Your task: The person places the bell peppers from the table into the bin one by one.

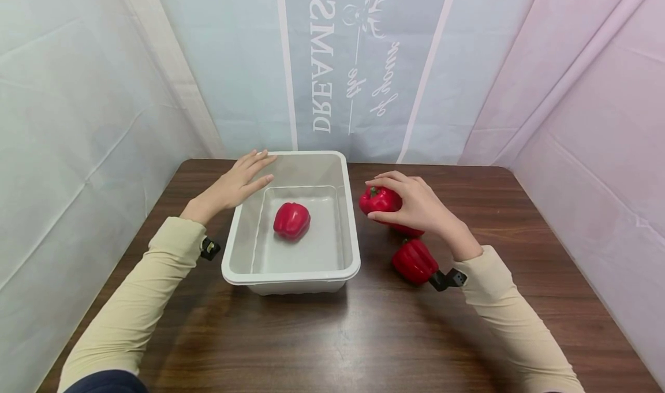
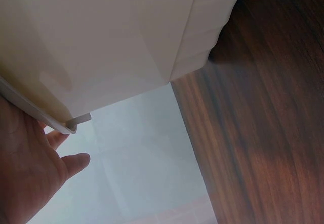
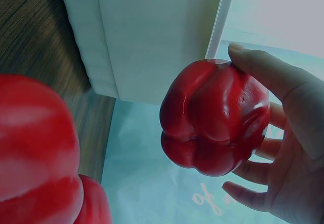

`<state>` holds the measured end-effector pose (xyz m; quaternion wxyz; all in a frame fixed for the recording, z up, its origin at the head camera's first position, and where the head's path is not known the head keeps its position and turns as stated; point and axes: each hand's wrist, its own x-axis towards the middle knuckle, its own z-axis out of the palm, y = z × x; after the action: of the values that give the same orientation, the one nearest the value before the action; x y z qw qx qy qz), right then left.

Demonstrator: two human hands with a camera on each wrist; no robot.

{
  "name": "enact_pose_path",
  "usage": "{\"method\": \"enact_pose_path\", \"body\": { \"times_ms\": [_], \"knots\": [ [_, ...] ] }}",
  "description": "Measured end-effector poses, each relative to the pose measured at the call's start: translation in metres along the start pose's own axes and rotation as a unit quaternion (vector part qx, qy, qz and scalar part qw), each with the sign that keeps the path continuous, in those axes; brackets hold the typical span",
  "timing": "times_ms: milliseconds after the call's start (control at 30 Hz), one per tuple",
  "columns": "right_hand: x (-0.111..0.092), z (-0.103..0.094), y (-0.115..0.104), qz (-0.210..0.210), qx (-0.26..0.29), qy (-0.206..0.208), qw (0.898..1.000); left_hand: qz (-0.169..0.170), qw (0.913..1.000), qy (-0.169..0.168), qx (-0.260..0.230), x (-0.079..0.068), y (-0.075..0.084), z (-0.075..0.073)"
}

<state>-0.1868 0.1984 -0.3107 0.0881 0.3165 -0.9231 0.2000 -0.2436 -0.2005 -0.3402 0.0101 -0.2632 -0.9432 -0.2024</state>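
Observation:
My right hand [image 1: 421, 205] grips a red bell pepper [image 1: 381, 201] between thumb and fingers, to the right of the white plastic tub [image 1: 352, 231]. In the right wrist view the held pepper [image 3: 215, 117] is up off the table, its lobed underside facing the camera. Over the tub's left rim lies my left hand [image 1: 234, 184], fingers straight and holding nothing. The left wrist view shows that hand [image 2: 33, 163] against the outside of the rim, some fingers hidden. Inside the tub sits one red bell pepper [image 1: 292, 221].
Two more red bell peppers stand on the dark wooden table [image 1: 332, 341] right of the tub: a nearer one [image 1: 414, 261] by the right wrist camera, and one [image 1: 407, 229] mostly hidden under my right hand. Behind the table hangs a printed cloth [image 1: 358, 64]; pale cloth flanks both sides.

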Motion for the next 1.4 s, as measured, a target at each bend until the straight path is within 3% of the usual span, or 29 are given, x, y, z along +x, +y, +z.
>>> {"method": "enact_pose_path", "body": {
  "times_ms": [1400],
  "knots": [
    [0.0032, -0.0062, -0.0041, 0.001, 0.018, 0.013, 1.0, -0.002, 1.0, 0.001, 0.0, 0.0001, 0.0011, 0.001]
  ]
}}
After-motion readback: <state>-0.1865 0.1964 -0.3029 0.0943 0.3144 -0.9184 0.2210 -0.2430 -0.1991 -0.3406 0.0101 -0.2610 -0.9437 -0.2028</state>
